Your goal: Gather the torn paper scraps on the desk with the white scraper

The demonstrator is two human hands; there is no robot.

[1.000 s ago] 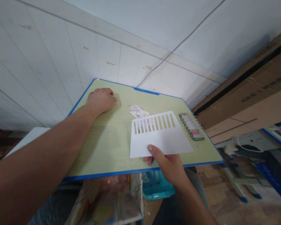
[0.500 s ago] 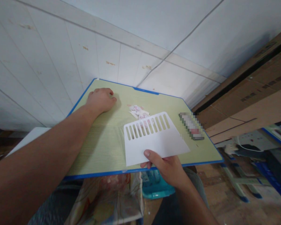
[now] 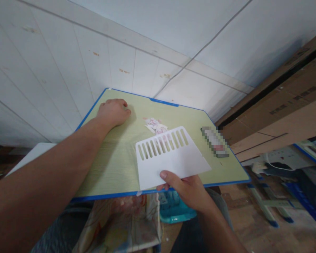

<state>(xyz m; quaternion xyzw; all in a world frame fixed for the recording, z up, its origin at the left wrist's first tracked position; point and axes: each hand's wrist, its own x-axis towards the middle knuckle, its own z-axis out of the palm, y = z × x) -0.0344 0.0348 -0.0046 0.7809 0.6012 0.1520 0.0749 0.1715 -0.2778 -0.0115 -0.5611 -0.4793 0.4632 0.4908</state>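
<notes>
White thin flat sheet point(image 3: 170, 161), a row of rounded slots along one side, sits at frame centre over the pale green, blue-edged tabletop point(image 3: 102, 172). Its long axis runs left to right, right end slightly higher in the frame; the slotted edge points up the frame, toward the white panelled wall point(image 3: 121, 59). Right hand point(image 3: 186, 186), lower centre, pinches the sheet's near edge: thumb flat on top, fingers tucked beneath. Crumpled pinkish-white paper scraps point(image 3: 153, 123) lie just beyond the slots, partly visible through them. Left hand point(image 3: 112, 112), left of centre, rests on the tabletop, fingers curled down; cannot tell whether anything is under them. Pixelated dark-edged rectangular object point(image 3: 215, 142) lies right of the sheet, apart from it.
</notes>
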